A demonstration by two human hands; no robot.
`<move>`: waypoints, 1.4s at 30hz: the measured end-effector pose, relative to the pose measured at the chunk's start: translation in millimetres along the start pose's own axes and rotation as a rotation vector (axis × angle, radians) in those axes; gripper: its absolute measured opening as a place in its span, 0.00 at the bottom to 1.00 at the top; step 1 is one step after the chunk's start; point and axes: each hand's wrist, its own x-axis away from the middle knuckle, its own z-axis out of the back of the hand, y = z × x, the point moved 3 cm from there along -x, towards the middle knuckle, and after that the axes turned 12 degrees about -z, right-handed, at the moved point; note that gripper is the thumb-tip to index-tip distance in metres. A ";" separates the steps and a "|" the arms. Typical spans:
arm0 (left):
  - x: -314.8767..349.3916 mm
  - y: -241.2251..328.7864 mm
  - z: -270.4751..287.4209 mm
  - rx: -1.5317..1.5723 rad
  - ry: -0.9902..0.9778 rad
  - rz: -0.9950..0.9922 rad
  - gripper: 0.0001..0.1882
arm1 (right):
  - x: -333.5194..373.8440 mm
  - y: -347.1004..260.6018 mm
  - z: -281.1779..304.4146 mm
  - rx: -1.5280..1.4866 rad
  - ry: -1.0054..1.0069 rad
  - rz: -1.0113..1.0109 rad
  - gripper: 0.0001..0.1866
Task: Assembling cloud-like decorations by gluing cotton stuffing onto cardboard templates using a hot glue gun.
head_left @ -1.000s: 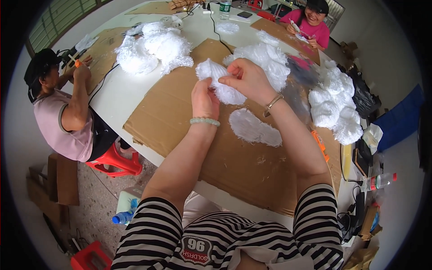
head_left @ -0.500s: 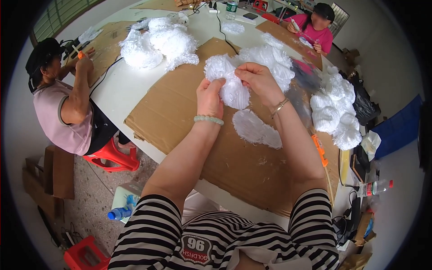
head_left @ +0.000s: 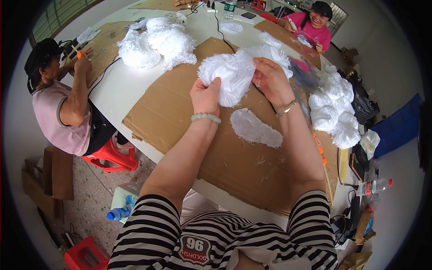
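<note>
A fluffy white shaggy fabric piece (head_left: 228, 77) is stretched between my two hands over the brown cardboard sheet (head_left: 164, 114). My left hand (head_left: 205, 96) grips its left lower edge, thumb on top. At the right edge, my right hand (head_left: 273, 81) pinches the fabric between thumb and fingers. Just below lies a flat, white oval piece (head_left: 255, 128) with a frayed rim. Behind my right hand sits a heap of similar white pieces (head_left: 280, 58), partly hidden by it. An orange glue gun (head_left: 319, 149) lies beside my right forearm.
White fluffy heaps stand at the right (head_left: 332, 105) and back left (head_left: 157, 42). A black cable (head_left: 219, 28) crosses the table. One person (head_left: 63, 103) works at the left, another (head_left: 310, 31) at the back right. A plastic bottle (head_left: 378, 186) lies at the right edge.
The white piece has been spread wider and now looks broader and smoother. My right hand has moved right, drawing its edge outward; my left hand shifted slightly left. The person at back right has raised their head.
</note>
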 end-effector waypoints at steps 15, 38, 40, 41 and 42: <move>-1.8 1.9 6.4 -0.001 0.184 0.029 0.10 | -13.3 -112.7 124.3 0.318 0.740 0.660 0.09; 0.2 -2.2 1.7 0.207 -0.022 0.098 0.02 | -10.8 6.7 -36.0 1.079 0.171 0.287 0.13; 0.1 -3.1 1.8 0.197 -0.026 0.108 0.03 | -17.0 13.9 -28.3 1.023 0.164 0.294 0.13; 1.7 -0.8 -0.3 0.201 -0.045 0.093 0.03 | -19.8 15.8 -22.8 0.921 0.143 0.294 0.13; 3.3 1.2 -3.0 0.205 -0.064 0.080 0.03 | -22.5 17.9 -17.1 0.820 0.124 0.294 0.14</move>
